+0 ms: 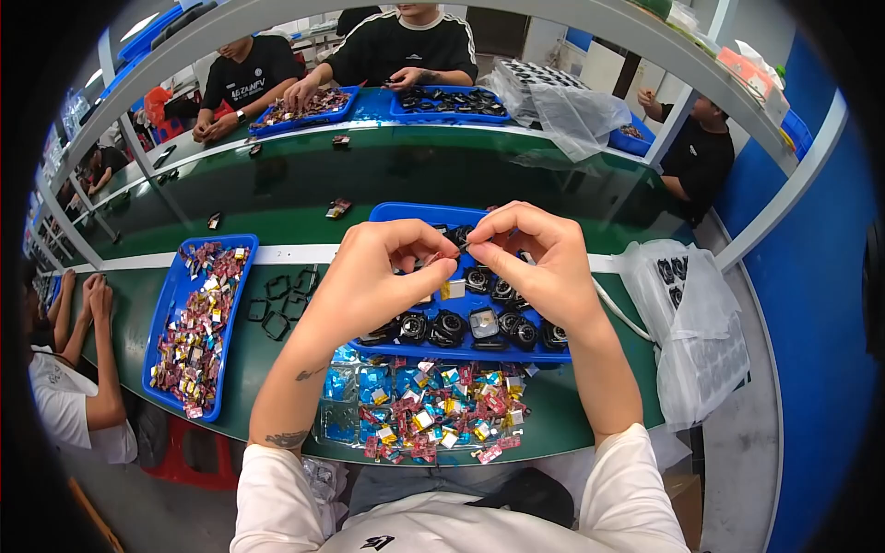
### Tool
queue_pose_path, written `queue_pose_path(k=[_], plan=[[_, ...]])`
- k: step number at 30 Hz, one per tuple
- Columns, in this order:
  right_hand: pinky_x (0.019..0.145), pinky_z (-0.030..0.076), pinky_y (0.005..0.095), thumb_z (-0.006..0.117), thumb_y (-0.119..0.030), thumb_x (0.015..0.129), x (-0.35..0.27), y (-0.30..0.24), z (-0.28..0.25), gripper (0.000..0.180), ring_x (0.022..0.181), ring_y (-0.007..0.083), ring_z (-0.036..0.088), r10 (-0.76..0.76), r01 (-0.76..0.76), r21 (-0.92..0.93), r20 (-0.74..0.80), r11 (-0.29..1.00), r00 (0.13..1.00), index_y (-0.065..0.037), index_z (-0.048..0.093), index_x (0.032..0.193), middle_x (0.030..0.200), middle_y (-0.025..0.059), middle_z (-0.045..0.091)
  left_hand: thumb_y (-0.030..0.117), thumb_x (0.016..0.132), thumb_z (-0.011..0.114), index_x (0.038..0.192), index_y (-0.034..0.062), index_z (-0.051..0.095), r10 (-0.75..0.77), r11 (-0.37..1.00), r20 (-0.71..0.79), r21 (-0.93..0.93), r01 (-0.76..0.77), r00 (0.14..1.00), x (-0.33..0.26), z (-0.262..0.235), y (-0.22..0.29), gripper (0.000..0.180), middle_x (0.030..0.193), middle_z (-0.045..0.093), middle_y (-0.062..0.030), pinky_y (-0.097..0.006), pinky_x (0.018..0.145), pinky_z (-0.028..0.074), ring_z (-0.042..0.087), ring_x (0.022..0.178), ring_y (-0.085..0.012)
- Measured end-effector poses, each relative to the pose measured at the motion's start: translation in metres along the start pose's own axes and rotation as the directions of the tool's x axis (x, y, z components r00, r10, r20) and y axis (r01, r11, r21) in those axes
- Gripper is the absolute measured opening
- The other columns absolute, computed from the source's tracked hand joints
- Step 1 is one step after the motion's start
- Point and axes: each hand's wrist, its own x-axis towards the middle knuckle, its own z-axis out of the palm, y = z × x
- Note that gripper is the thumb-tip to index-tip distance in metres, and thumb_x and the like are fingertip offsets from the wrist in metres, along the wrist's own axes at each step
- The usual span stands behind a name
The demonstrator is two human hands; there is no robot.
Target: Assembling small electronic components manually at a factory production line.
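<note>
My left hand (pixel 378 272) and my right hand (pixel 546 263) meet at their fingertips above a blue tray (pixel 395 212). Both are closed in a pinch. Reddish bits of a small circuit board (pixel 433 259) show at the left fingertips, and a silver-and-yellow battery (pixel 452 288) shows just below; whether the two are joined I cannot tell. A tiny dark piece (pixel 465 245) sits between the fingertips, mostly hidden by the right thumb and finger. Black round-faced watch-like cases (pixel 448 328) fill much of the tray under my hands.
Nearer me, circuit boards with batteries (pixel 442 410) lie heaped on clear plastic trays (pixel 336 426). Left are a second blue tray (pixel 159 346) of boards and several black frames (pixel 276 324). Plastic-wrapped stacks (pixel 696 341) stand right. Co-workers sit across the green conveyor belt (pixel 295 189), beneath a metal frame (pixel 701 74).
</note>
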Motion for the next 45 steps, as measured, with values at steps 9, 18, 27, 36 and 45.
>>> queue_pose_path(k=[9,18,27,36,45], plan=[[0.068,0.048,0.02,0.068,-0.002,0.08,-0.001,-0.009,-0.005,0.014,0.079,0.0074,0.06,0.073,-0.098,0.386,0.08,0.917,0.994,0.003,0.065,0.092,0.087,0.005,0.065,0.012,0.082,0.068,0.084,-0.0016,0.065,0.011,0.929,0.084,-0.37,0.021,0.996,-0.001,-0.003,-0.001,0.014,0.073,0.061,0.0015,-0.019,0.059,0.043,0.052,0.066,-0.002],[0.075,0.047,0.0213,0.066,-0.005,0.083,-0.002,-0.012,-0.004,0.014,0.082,0.0073,0.058,0.126,-0.177,0.496,0.135,0.85,0.983,0.0,0.06,0.095,0.089,0.002,0.062,0.008,0.082,0.067,0.083,-0.0004,0.064,-0.039,0.905,0.073,-0.42,0.066,0.997,-0.001,-0.002,0.0,0.009,0.079,0.063,0.0,-0.019,0.065,0.044,0.055,0.074,-0.0043],[0.07,0.045,0.0231,0.057,-0.004,0.089,0.001,0.008,0.013,0.011,0.082,0.0076,0.055,0.077,-0.116,0.54,0.095,0.833,0.993,-0.004,0.047,0.085,0.083,0.0005,0.056,0.007,0.083,0.067,0.085,-0.0006,0.063,0.037,0.904,0.1,-0.428,0.009,0.994,0.002,0.004,-0.004,0.009,0.08,0.061,0.0008,-0.018,0.066,0.044,0.055,0.075,-0.0039],[0.069,0.046,0.0392,0.056,-0.005,0.082,0.003,0.042,0.014,0.007,0.078,0.0316,0.058,-0.085,0.12,-0.578,0.088,0.807,0.992,-0.004,0.061,0.088,0.076,0.0129,0.058,0.008,0.083,0.069,0.087,-0.0005,0.065,0.03,0.921,-0.031,-0.387,-0.04,0.999,0.002,-0.004,-0.002,0.01,0.082,0.062,0.0001,-0.019,0.068,0.044,0.056,0.076,-0.0045],[0.076,0.048,0.0376,0.075,-0.011,0.066,-0.005,0.046,0.014,0.017,0.096,0.0237,0.057,0.306,0.129,-0.754,0.408,0.644,0.86,-0.009,0.068,0.081,0.089,0.0041,0.062,0.008,0.082,0.069,0.085,-0.0004,0.066,-0.008,0.925,-0.01,-0.381,0.003,1.0,0.001,-0.006,-0.002,0.01,0.081,0.063,-0.0003,-0.019,0.067,0.044,0.056,0.075,-0.0048]])
